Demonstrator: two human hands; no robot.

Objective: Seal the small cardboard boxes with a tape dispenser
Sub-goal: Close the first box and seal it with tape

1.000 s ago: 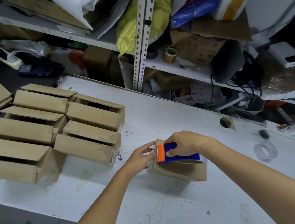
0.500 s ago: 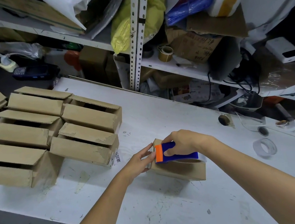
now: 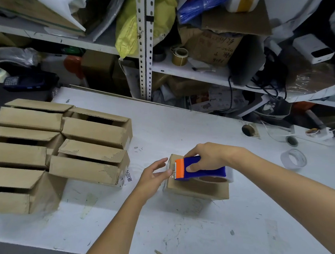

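Head view: I see the small brown cardboard box (image 3: 196,191) lying under both hands, its long axis running from the left hand (image 3: 153,177) to the right hand (image 3: 211,157). The right hand grips the blue-and-orange plastic tape dispenser (image 3: 203,170) on top of the box. The left hand, fingers spread, seems to touch the box's end.

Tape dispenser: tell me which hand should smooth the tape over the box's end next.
Probably left. The left hand is free, its fingers at the end of the small box; the right hand grips the tape dispenser.
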